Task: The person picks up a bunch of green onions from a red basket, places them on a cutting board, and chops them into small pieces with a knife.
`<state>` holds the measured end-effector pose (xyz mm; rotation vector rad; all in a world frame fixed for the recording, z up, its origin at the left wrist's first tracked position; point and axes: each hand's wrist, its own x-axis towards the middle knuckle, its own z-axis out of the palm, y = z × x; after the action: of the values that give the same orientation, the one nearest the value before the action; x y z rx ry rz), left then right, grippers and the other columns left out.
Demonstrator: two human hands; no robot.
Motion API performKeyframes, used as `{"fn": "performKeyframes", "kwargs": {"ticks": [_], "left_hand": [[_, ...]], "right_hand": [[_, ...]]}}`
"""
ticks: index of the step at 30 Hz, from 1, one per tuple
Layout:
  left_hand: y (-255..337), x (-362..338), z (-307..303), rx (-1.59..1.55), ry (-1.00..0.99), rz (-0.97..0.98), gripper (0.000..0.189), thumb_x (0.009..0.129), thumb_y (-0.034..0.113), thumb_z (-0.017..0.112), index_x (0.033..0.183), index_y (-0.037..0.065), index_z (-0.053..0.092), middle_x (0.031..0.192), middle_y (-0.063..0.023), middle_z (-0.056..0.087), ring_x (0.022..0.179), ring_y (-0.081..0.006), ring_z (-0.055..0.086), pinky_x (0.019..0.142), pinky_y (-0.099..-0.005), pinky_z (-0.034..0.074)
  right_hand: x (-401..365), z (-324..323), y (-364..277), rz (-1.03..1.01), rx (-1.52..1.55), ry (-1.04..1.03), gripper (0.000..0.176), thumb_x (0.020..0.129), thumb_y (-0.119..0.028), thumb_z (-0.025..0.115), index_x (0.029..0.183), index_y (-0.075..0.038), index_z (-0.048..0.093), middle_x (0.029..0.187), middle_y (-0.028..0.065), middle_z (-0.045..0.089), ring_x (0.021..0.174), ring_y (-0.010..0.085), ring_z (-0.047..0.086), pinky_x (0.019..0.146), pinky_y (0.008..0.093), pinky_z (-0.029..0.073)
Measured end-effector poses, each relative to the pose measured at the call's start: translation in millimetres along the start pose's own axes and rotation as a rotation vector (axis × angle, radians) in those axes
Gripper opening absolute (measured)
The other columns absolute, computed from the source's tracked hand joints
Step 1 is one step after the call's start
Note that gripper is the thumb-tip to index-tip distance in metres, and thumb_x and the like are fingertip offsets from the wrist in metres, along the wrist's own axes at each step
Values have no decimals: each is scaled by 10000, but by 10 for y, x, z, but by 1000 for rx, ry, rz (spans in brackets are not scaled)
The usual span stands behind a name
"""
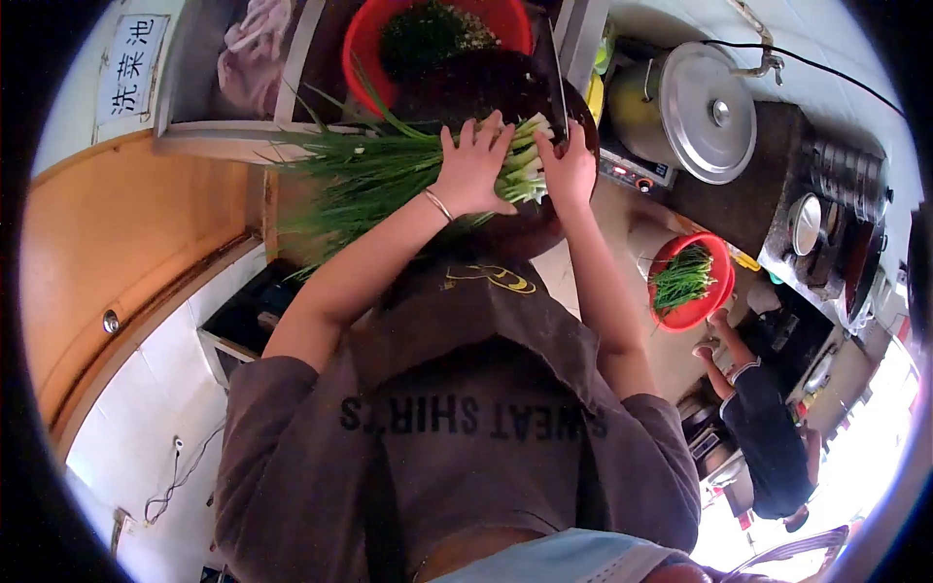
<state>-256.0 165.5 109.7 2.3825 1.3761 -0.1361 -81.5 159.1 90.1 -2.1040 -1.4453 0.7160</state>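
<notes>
A large bunch of scallions [374, 185] lies across a dark round cutting board [533, 233], its green leaves pointing left and hanging past the board. My left hand [473, 170] rests on the bunch near the white ends, fingers spread. At the cut white ends, my right hand [571, 173] stands with its thumb apart from its raised fingers, touching or very close to the stalks. A knife [559, 83] shows as a thin blade just beyond my right fingers; its handle is not visible. Behind the board, a red basin [358, 49] holds chopped greens [423, 39].
Left is a metal sink [194, 97] with pale meat [255, 58]. At right stand a lidded pot [708, 112] and an induction cooker [637, 173]. A red tub [692, 316] of scallions is on the floor. Another person [768, 437] is farther off at lower right.
</notes>
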Motion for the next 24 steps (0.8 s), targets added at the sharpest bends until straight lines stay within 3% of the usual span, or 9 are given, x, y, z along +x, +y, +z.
{"fn": "performKeyframes", "kwargs": {"ticks": [1,3,4,6,7,10,13,17,24], "left_hand": [[-24,39,-19,10,3,3,1163,531,530,822,1471,143,257,1512,-160,228,1259,-417,372,956,-647,320],[-61,130,-25,-139,42,-40,834,676,516,755,1375,171,458,1442,-145,375,1240,-377,415,949,-646,328],[-118,219,-6,-137,39,-36,834,676,516,755,1375,171,458,1442,-145,375,1240,-377,415,949,-646,328],[-231,455,-21,-305,162,-62,380,801,388,674,1114,173,675,1213,-99,589,1145,-324,506,931,-610,361],[-225,528,-32,-288,288,4,154,832,251,627,872,150,736,966,-57,665,1025,-297,568,885,-526,427],[-250,708,-48,-181,64,74,147,778,209,653,888,146,727,904,-78,657,945,-306,593,825,-460,476],[-268,853,-41,-237,69,203,120,749,176,640,818,150,734,868,-88,665,884,-307,625,749,-445,511],[-275,925,-66,-325,-42,217,120,769,140,623,854,103,700,863,-123,636,882,-333,611,772,-459,507],[-236,960,-145,-127,-53,253,176,826,189,575,908,57,658,894,-149,644,871,-343,622,765,-455,511]], "right_hand": [[9,21,22,-2,9,6,544,800,-400,698,1189,-55,539,641,82,612,603,289,629,564,410,492],[-23,27,81,-8,19,38,530,797,-390,707,1179,-61,542,632,75,606,596,281,627,556,401,493],[-38,33,96,-4,21,41,530,797,-390,707,1179,-61,542,632,75,606,596,281,627,556,401,493],[-26,25,111,-28,35,40,528,798,-382,709,1181,-62,538,631,76,607,591,277,626,555,395,497],[-22,16,111,-29,35,47,528,798,-382,709,1181,-62,538,631,76,607,591,277,626,555,395,497],[-35,3,94,-15,45,23,535,792,-374,716,1186,-60,535,630,77,604,585,270,621,558,390,500],[-46,-16,75,6,13,10,530,793,-353,711,1204,-71,532,630,80,602,588,273,622,562,390,500],[-47,-23,89,18,21,11,526,791,-353,712,1202,-75,536,632,88,601,589,278,620,565,393,497],[-44,-3,111,-25,55,43,518,786,-351,720,1187,-75,541,622,80,592,574,277,610,551,394,490]]}}
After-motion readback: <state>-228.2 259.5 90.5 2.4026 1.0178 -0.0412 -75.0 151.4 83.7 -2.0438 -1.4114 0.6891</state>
